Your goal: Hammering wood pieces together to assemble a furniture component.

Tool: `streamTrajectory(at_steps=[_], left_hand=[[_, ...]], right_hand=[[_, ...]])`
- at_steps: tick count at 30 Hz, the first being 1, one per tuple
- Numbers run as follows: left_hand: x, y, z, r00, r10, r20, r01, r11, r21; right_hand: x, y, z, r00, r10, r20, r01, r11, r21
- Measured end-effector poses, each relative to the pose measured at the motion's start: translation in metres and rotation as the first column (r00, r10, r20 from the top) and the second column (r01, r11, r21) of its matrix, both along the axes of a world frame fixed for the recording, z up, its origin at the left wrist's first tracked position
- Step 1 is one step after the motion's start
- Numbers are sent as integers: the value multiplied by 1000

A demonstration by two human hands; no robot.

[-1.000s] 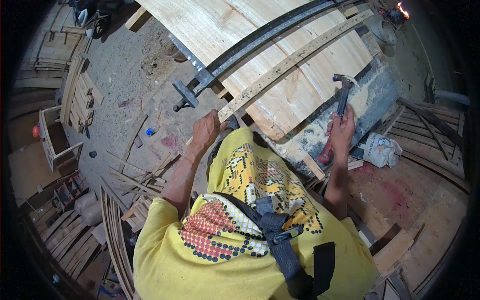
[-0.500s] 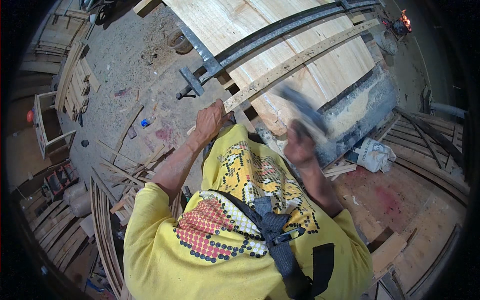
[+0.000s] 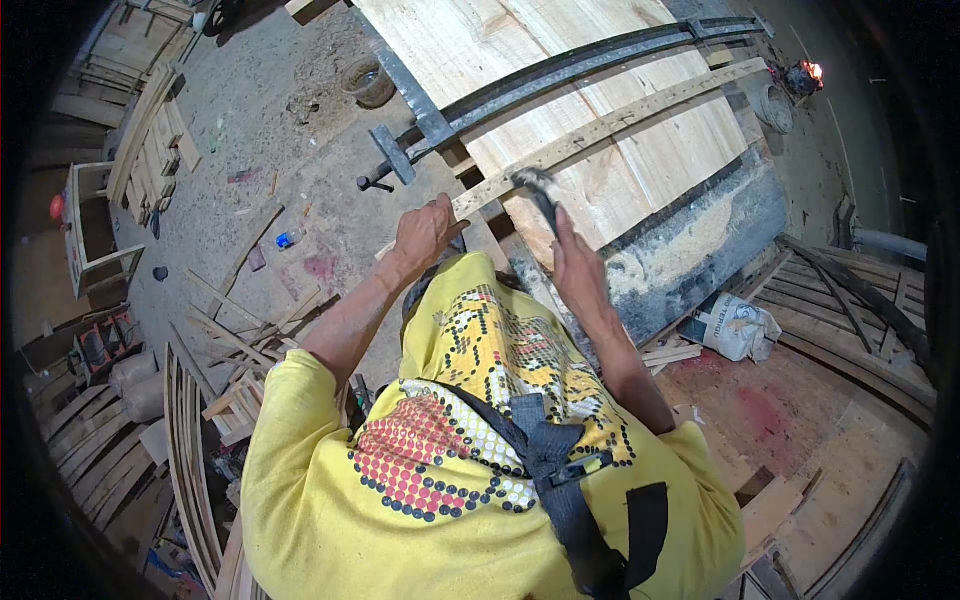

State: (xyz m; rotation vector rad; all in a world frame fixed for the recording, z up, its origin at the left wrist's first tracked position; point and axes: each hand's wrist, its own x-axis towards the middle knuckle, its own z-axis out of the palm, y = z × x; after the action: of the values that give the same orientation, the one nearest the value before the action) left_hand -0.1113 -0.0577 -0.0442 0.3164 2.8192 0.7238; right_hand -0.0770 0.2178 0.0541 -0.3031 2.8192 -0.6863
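Note:
My left hand [image 3: 424, 236] is closed around the near left end of a long wooden batten [image 3: 610, 125], dotted with small dark marks. The batten lies aslant over pale, edge-to-edge boards [image 3: 665, 160]. In my right hand [image 3: 578, 262] is a hammer [image 3: 543, 195], gripped by its handle. Its dark head rests at or just above the batten, right of my left hand; I cannot tell whether they touch. Beyond the batten a long metal bar clamp [image 3: 570, 72] spans the boards, its screw end [image 3: 390, 155] sticking out on the left.
A dusty dark workbench top [image 3: 690, 230] shows along the boards' right side. On the floor lie wood offcuts [image 3: 250, 340], a blue can [image 3: 286, 240] and a white sack [image 3: 735, 328]. A bucket [image 3: 368, 82] stands at the far left; a small fire [image 3: 812, 74] burns far right.
My right hand has moved up and left, bringing the hammer from a blurred swing over the bench's right side to the batten. My left hand keeps its hold on the batten's end.

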Motion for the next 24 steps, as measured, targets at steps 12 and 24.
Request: streamTrajectory(at_steps=[12,24], left_hand=[[-1,2,4,1000,22,0,-22,1000,-14],[2,-1,7,999,14,33,-13,999,-33]], right_hand=[[-17,-3,19,937,37,-347,-137,954,-267],[-40,7,144,762,-504,-405,-69,560,-826]])
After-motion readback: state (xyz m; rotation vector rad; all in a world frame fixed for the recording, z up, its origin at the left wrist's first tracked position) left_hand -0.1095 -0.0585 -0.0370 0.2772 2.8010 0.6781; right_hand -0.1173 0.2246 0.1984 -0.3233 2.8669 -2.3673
